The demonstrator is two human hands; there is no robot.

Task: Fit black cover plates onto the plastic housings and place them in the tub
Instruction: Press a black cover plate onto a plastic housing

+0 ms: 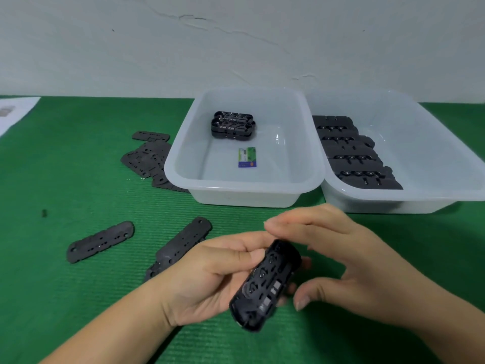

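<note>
Housing lies gripped in left hand fingers; right hand fingers hover relaxed beside it.

A green ribbed mat covers the tabletop, which runs back to a pale wall. Two translucent white tubs stand on it side by side, rims touching: the left tub and the right tub. A pile of flat black cover plates lies against the left tub's left wall, partly tucked under its rim. Nearer the front, one loose plate lies alone at a slant, and another plate lies to its right on top of further plates. A white sheet of paper sits at the far left edge. A small dark speck lies on the mat.
</note>
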